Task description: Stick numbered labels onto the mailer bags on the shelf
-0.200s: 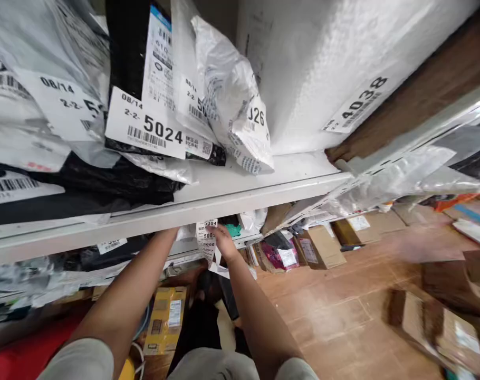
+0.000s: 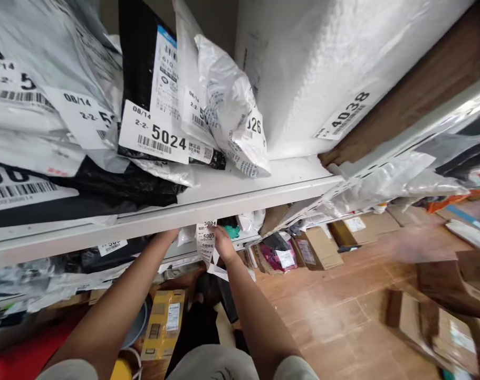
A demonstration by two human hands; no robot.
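My right hand (image 2: pixel 223 244) is closed on a long paper strip of numbered labels (image 2: pixel 207 244), just below the shelf's front edge. The printed numbers run from 5004 downward, and the lower end of the strip hangs loose and curls. My left hand (image 2: pixel 171 235) reaches in under the same edge to the left of the strip. Its fingers are hidden by the shelf board, so I cannot see what they touch. Near both hands, on the lower level, lie a white plastic package (image 2: pixel 251 221) and a green item (image 2: pixel 231 228).
Above my hands, the white shelf (image 2: pixel 264 196) bears bagged parcels, including a black one labelled 5024 (image 2: pixel 155 136), and a large white package marked 4038 (image 2: pixel 303 79). A yellow-taped carton (image 2: pixel 163 324) stands by my feet. More cardboard boxes (image 2: pixel 321 248) line the wooden floor (image 2: pixel 323 311).
The view has shifted slightly, so the parcels at upper left appear farther right and lower. Both hands stay in nearly the same place, the right one still holding the label strip.
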